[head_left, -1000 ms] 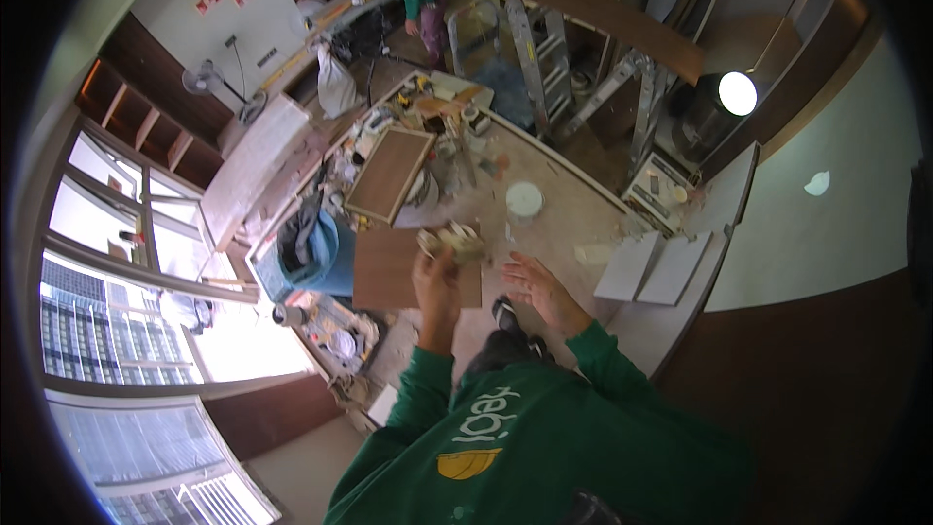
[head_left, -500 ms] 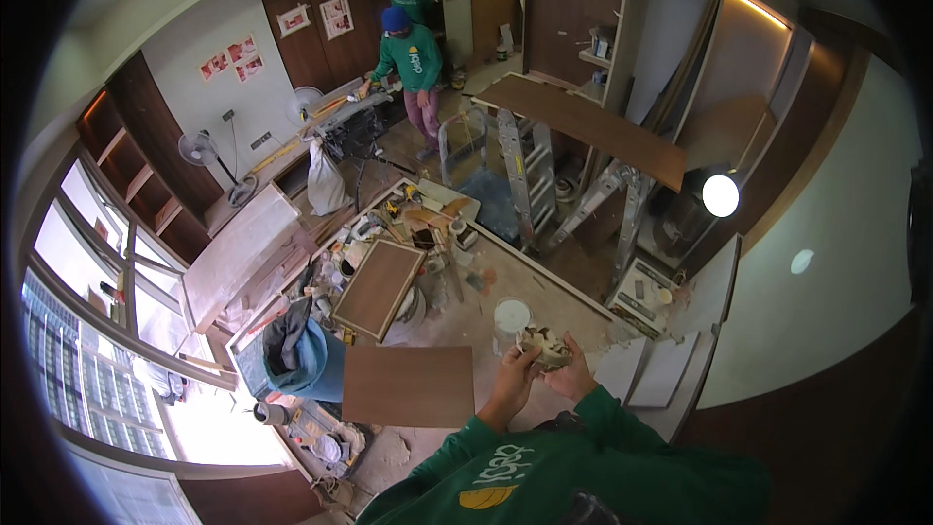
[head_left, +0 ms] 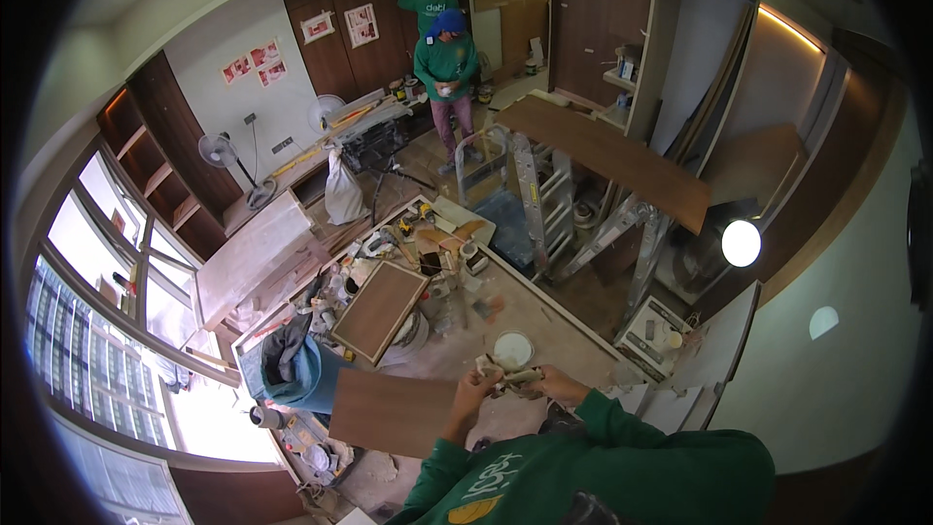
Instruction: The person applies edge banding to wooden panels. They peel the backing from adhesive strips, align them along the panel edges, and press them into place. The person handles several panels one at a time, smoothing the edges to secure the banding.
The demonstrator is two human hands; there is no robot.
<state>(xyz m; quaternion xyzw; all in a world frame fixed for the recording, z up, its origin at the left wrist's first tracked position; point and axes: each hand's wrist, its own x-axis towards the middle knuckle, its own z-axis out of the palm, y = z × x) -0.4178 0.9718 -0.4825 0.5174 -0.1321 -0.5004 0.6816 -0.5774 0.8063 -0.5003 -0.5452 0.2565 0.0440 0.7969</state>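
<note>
My left hand point(head_left: 468, 397) is closed on a pale, crumpled piece point(head_left: 488, 367) whose kind is too small to make out. Just right of it, my right hand point(head_left: 558, 386) pinches a flat beige strip-like piece point(head_left: 523, 375). Whether the two pieces are joined cannot be seen. Both hands are held over the worktable point(head_left: 544, 316), in front of a round white tub point(head_left: 513, 347). A plain brown board point(head_left: 384, 411) lies to the left of my left hand, its right end next to my wrist.
A blue bin point(head_left: 309, 374), a framed brown panel point(head_left: 381, 311) and scattered tools including a yellow drill point(head_left: 426, 213) crowd the table's left. Beyond stand a stepladder point(head_left: 539, 199) and a long board point(head_left: 612, 160) on supports. Two people in green work at the back.
My hands have moved down and apart, and the beige material between them now shows as two portions. The view has shifted. The nearer co-worker has turned and brought both hands together.
</note>
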